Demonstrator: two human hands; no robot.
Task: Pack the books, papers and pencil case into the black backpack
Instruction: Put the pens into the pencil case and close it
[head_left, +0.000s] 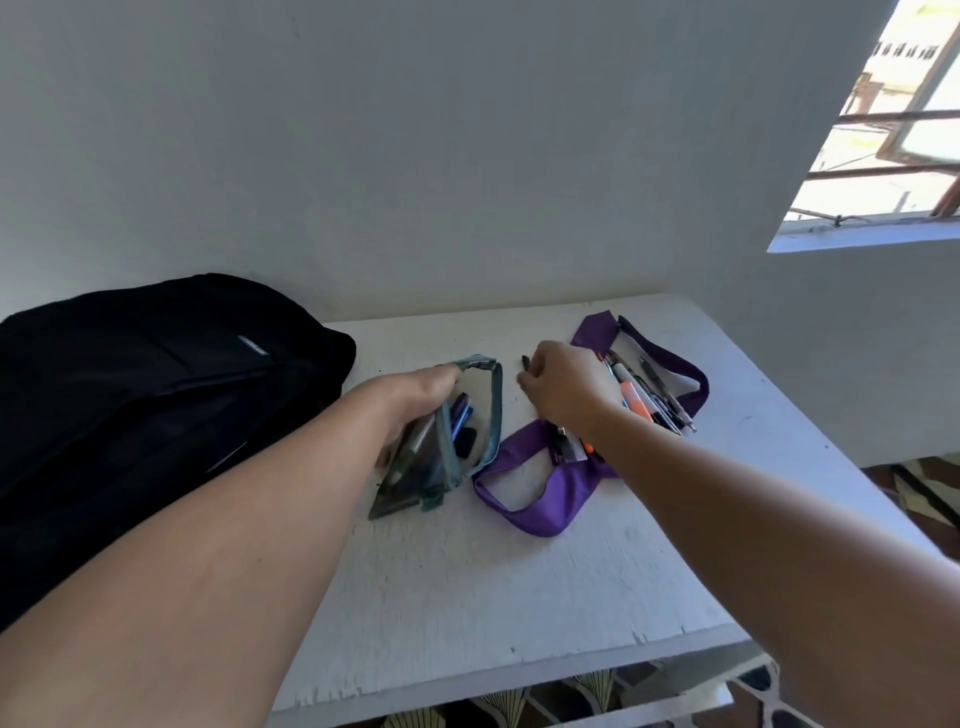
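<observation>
Daylight floods through the overexposed window (893, 130) at upper right; wide-angle edges bend, hands slightly blurred.

Backpack (145, 374): black, with a small grey label. Bench (519, 587): white, painted, with dark specks. Pencil case (447, 431): clear panels with teal-green trim; blue and black pens inside. Second pouch (540, 499): purple trim, clear panel. Loose pens (649, 400) on it: black, white and orange. Wall (415, 156): plain pale grey-white. Floor (519, 712): tiles patterned in black and cream fans.
</observation>
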